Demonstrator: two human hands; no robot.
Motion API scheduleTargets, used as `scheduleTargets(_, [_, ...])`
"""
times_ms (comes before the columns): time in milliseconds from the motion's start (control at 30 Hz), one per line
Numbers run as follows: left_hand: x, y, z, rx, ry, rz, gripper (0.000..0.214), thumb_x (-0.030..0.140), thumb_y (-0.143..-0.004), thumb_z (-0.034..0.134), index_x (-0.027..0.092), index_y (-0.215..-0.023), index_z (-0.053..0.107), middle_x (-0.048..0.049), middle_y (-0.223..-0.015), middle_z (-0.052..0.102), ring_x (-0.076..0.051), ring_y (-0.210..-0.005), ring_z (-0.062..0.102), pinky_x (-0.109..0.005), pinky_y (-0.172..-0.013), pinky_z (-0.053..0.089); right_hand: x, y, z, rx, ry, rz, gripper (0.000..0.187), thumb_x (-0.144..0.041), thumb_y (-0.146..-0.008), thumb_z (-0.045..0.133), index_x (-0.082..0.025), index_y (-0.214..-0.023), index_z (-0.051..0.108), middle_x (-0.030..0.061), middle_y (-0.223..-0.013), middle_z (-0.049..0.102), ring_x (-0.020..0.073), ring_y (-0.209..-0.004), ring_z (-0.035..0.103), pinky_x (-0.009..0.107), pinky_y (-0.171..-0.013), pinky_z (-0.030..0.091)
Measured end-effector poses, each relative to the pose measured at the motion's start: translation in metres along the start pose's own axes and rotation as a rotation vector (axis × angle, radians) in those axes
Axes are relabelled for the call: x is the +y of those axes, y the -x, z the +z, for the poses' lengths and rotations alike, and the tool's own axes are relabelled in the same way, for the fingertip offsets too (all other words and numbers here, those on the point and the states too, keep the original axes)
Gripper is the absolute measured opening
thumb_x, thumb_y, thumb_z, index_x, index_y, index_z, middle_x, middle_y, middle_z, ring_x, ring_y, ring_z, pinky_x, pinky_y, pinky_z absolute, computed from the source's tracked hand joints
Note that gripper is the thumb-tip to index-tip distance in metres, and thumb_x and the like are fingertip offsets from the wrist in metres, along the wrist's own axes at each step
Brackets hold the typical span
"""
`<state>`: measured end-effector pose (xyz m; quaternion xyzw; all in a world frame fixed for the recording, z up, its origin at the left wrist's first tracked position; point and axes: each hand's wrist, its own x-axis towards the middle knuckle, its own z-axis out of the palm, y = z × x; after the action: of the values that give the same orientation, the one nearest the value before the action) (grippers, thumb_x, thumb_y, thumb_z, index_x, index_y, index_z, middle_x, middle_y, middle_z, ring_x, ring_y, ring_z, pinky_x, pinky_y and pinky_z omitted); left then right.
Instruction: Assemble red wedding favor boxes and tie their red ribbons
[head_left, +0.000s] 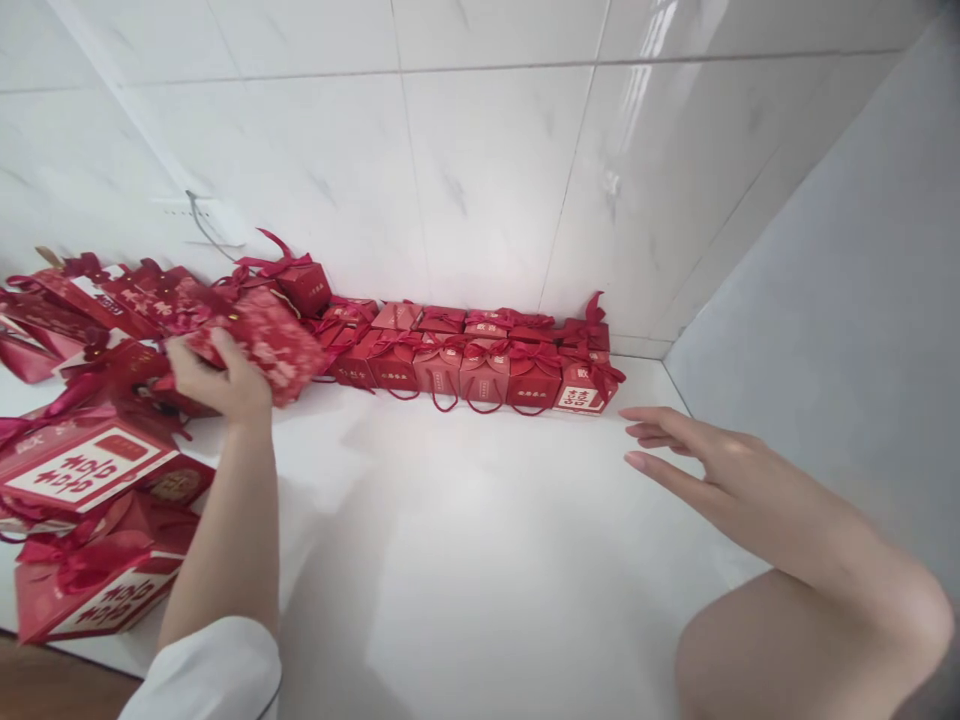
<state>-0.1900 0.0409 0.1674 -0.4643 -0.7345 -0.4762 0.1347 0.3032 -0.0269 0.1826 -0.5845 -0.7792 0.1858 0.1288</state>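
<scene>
The floral box (283,348) juts rightward from the left hand (229,378), its fingers gripping the left side; the right hand's (724,465) fingers are parted, beside the desk's (465,520) box row (484,375).

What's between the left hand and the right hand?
In the head view: the red package the left hand holds, then a row of red boxes along the wall, with white table in front.
</scene>
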Motion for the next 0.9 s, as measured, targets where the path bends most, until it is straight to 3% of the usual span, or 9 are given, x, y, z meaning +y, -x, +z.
scheduleTargets(67, [0.004, 0.017, 0.017, 0.118, 0.079, 0.006, 0.032, 0.034, -0.101, 0.04, 0.006, -0.097, 0.055, -0.0009, -0.084, 0.052, -0.012, -0.085, 0.048, -0.027, -0.087, 0.043, -0.004, 0.0, 0.001, -0.018, -0.01, -0.022, 0.049, -0.061, -0.094, 0.044, -0.038, -0.137, 0.047, 0.0027, -0.128, 0.065, 0.0303, -0.116, 0.062, 0.045, -0.087, 0.057])
scheduleTargets(100, [0.01, 0.03, 0.026, 0.1, 0.149, 0.03, 0.03, 0.037, -0.096, 0.048, 0.009, -0.089, 0.056, 0.0002, -0.078, 0.05, -0.012, -0.078, 0.048, -0.025, -0.081, 0.043, -0.006, -0.001, 0.002, -0.033, -0.018, -0.04, 0.049, -0.06, -0.095, 0.044, -0.038, -0.138, 0.046, 0.0028, -0.128, 0.064, 0.03, -0.117, 0.062, 0.046, -0.089, 0.056])
scheduleTargets(200, [0.039, 0.075, 0.048, -0.16, 0.316, 0.092, 0.031, 0.043, -0.091, 0.05, 0.015, -0.082, 0.059, -0.0003, -0.07, 0.055, -0.012, -0.067, 0.052, -0.024, -0.067, 0.045, -0.015, -0.007, 0.005, -0.077, -0.048, -0.118, 0.048, -0.056, -0.096, 0.044, -0.037, -0.141, 0.044, 0.0024, -0.133, 0.061, 0.0278, -0.12, 0.06, 0.046, -0.095, 0.054])
scheduleTargets(300, [0.069, 0.104, 0.045, -0.741, 0.448, 0.256, 0.031, 0.047, -0.086, 0.056, 0.018, -0.082, 0.066, -0.0046, -0.082, 0.067, -0.017, -0.076, 0.061, -0.026, -0.073, 0.049, -0.027, -0.013, 0.009, -0.085, -0.07, -0.199, 0.047, -0.051, -0.097, 0.044, -0.032, -0.139, 0.048, 0.0035, -0.137, 0.058, 0.0268, -0.125, 0.057, 0.044, -0.1, 0.051])
scheduleTargets(400, [0.083, 0.109, 0.028, -1.36, 0.378, 0.359, 0.031, 0.046, -0.08, 0.066, 0.02, -0.096, 0.072, -0.0042, -0.093, 0.072, -0.02, -0.083, 0.065, -0.026, -0.074, 0.051, -0.041, -0.018, 0.018, -0.119, -0.074, -0.252, 0.047, -0.048, -0.097, 0.044, -0.025, -0.138, 0.05, 0.0065, -0.139, 0.056, 0.028, -0.127, 0.055, 0.045, -0.103, 0.048])
scheduleTargets(500, [0.077, 0.113, 0.025, -1.607, 0.297, 0.249, 0.035, 0.045, -0.071, 0.077, 0.02, -0.096, 0.073, -0.0021, -0.086, 0.073, -0.02, -0.076, 0.067, -0.024, -0.064, 0.05, -0.055, -0.022, 0.032, -0.174, -0.083, -0.278, 0.051, -0.047, -0.096, 0.047, -0.021, -0.14, 0.049, 0.0103, -0.138, 0.057, 0.0307, -0.122, 0.058, 0.046, -0.1, 0.048])
scheduleTargets(633, [0.051, 0.148, 0.058, -1.669, 0.497, -0.029, 0.048, 0.041, -0.063, 0.084, 0.018, -0.103, 0.071, -0.0053, -0.099, 0.073, -0.026, -0.094, 0.069, -0.029, -0.075, 0.056, -0.058, -0.044, 0.053, -0.223, -0.162, -0.368, 0.041, -0.041, -0.091, 0.058, -0.022, -0.128, 0.06, 0.01, -0.124, 0.066, 0.0286, -0.106, 0.065, 0.038, -0.085, 0.05])
scheduleTargets(733, [0.035, 0.18, 0.087, -1.402, 0.682, -0.103, 0.056, 0.044, -0.067, 0.083, 0.014, -0.112, 0.067, -0.0096, -0.107, 0.072, -0.028, -0.099, 0.068, -0.035, -0.085, 0.056, -0.041, -0.078, 0.072, -0.286, -0.348, -0.443, 0.023, -0.037, -0.091, 0.06, -0.023, -0.106, 0.068, 0.0032, -0.1, 0.071, 0.0214, -0.086, 0.066, 0.031, -0.075, 0.047])
scheduleTargets(900, [0.022, 0.195, 0.109, -1.185, 0.813, -0.072, 0.064, 0.057, -0.085, 0.063, 0.012, -0.129, 0.058, -0.0126, -0.122, 0.067, -0.032, -0.113, 0.063, -0.041, -0.099, 0.051, -0.006, -0.129, 0.134, -0.133, -1.049, -0.263, 0.036, -0.052, -0.082, 0.069, -0.02, -0.098, 0.068, 0.0024, -0.099, 0.07, 0.0216, -0.092, 0.064, 0.032, -0.081, 0.049])
